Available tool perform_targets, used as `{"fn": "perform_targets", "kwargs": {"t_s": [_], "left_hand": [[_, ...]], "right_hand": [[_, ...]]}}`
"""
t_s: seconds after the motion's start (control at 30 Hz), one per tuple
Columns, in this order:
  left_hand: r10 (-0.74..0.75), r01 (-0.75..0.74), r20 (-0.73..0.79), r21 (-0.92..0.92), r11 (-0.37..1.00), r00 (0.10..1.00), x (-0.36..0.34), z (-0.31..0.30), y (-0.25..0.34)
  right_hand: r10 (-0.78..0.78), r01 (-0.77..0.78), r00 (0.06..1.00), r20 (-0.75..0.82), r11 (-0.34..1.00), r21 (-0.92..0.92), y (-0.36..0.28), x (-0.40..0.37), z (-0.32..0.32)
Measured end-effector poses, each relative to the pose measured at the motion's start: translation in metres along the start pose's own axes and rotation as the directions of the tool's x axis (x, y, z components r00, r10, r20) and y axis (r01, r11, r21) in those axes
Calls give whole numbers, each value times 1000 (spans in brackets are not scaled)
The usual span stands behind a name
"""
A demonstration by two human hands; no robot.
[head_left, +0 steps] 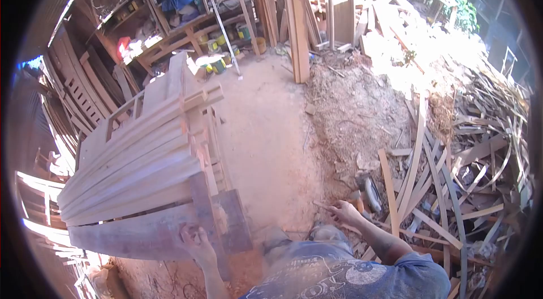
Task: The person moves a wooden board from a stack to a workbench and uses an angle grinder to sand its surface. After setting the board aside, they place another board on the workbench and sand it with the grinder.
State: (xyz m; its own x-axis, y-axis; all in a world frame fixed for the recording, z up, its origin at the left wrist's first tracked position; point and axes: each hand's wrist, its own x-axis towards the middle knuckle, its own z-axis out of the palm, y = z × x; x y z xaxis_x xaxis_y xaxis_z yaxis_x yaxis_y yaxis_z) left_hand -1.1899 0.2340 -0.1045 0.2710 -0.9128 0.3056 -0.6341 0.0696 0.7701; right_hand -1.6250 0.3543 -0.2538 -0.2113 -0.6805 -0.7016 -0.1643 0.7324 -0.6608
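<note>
My left hand (198,242) is over the near end of a dark, smooth plank (133,231), its fingers bent and a little apart, with nothing visible in them. Whether the fingertips touch the wood is hard to tell. Away from the bench, my right hand (346,214) is held out above the ground on my right. Its fingers are closed on a thin, pencil-like stick (322,206) that points left. Beside the dark plank lie several paler planks (130,171), side by side on a wooden support. A dark square board (233,221) sits at the end of the planks.
A wooden post (295,22) stands ahead beside a sawdust heap (356,106). Offcut strips (435,186) are tangled on the right. A power tool (370,194), partly hidden, lies near my right hand. Shelves (175,5) with cloth and tins stand at the back left.
</note>
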Motion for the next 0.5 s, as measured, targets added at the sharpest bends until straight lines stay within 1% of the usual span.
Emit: {"fn": "perform_targets", "kwargs": {"t_s": [0.03, 0.1, 0.17, 0.2, 0.23, 0.27, 0.3, 0.37, 0.4, 0.47, 0.5], "left_hand": [[49, -48, 63, -16, 999, 997, -5, 21, 20], [148, -142, 203, -45, 989, 968, -12, 56, 48], [251, -233, 344, -94, 968, 905, -10, 92, 68], [176, -159, 470, -76, 984, 865, -8, 107, 80], [100, -90, 586, -47, 995, 804, -4, 121, 92], [22, -24, 692, -7, 1000, 722, 2, 135, 99], [8, -30, 772, 14, 999, 636, 9, 154, 97], [-21, -45, 898, 45, 998, 440, 22, 197, 84], [-43, -93, 918, 87, 992, 393, 32, 217, 83], [-96, -200, 947, 162, 966, 305, 62, 259, 86], [-70, -226, 956, 138, 964, 285, 85, 281, 97]], "right_hand": [[21, -18, 999, -42, 997, 79, 10, 14, -20], [-20, 26, 992, -121, 999, 44, 7, 39, -54], [-47, 67, 988, -147, 989, 132, -5, 71, -78], [-57, 85, 985, -160, 981, 176, -16, 85, -88], [-78, 105, 987, -144, 976, 192, -29, 102, -94], [-95, 120, 987, -127, 971, 208, -44, 118, -96], [-111, 133, 988, -110, 966, 222, -59, 134, -98], [-162, 162, 987, -12, 976, 147, -104, 160, -103], [-182, 177, 983, 38, 978, 109, -126, 173, -110], [-224, 225, 974, 27, 974, -14, -170, 203, -131], [-248, 249, 969, 23, 966, -73, -194, 221, -140]]}}
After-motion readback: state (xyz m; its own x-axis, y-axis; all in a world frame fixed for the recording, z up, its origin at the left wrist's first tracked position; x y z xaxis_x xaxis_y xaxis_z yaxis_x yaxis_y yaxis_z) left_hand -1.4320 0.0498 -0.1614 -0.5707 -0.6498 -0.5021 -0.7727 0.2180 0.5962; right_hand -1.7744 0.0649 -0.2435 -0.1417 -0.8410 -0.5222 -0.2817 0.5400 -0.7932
